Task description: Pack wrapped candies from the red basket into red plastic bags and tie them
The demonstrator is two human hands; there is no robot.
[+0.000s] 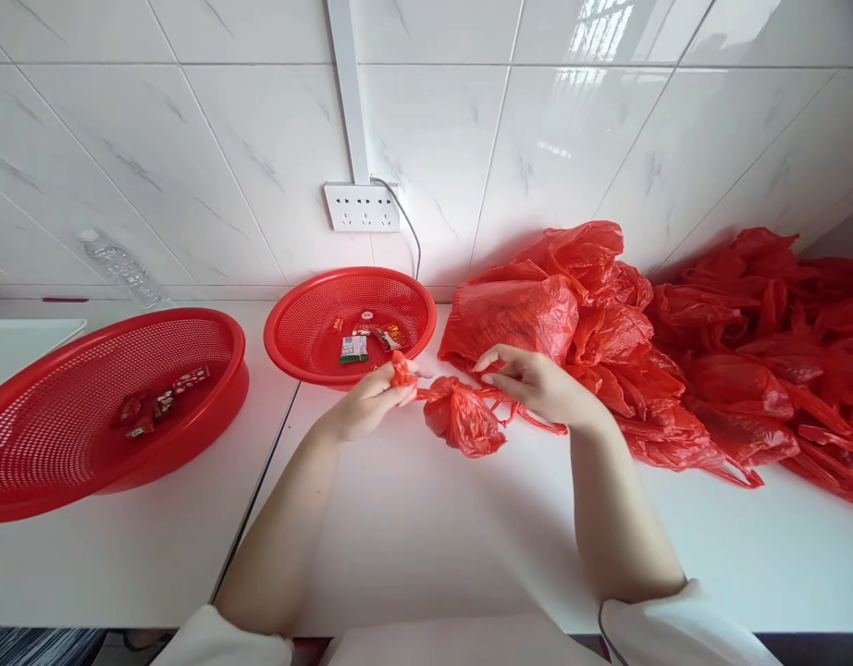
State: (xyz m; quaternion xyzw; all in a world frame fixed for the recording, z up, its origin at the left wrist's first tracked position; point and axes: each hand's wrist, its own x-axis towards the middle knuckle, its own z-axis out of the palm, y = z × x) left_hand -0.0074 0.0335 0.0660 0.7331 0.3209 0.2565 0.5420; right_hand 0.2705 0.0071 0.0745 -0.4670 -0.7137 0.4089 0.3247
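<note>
A small red plastic bag (463, 418), bunched into a round bundle, lies on the white table in front of me. My left hand (371, 396) is closed around its gathered end, and a tuft of red plastic sticks up between thumb and fingers. On the other side my right hand (527, 381) hovers above the bag's loose handles, its fingers bent and apart with a gap between them. One red strap runs out beneath that wrist. I cannot tell whether the right fingertips touch the plastic. What the bag contains is hidden.
Behind my left hand stands a red perforated basket (282, 359) with several small packets. A larger red basket (236, 370) with wrapped packets is at left, near a clear plastic bottle (125, 266). Filled red bags (513, 314) are heaped at right. A power socket (363, 208) is on the tiled wall.
</note>
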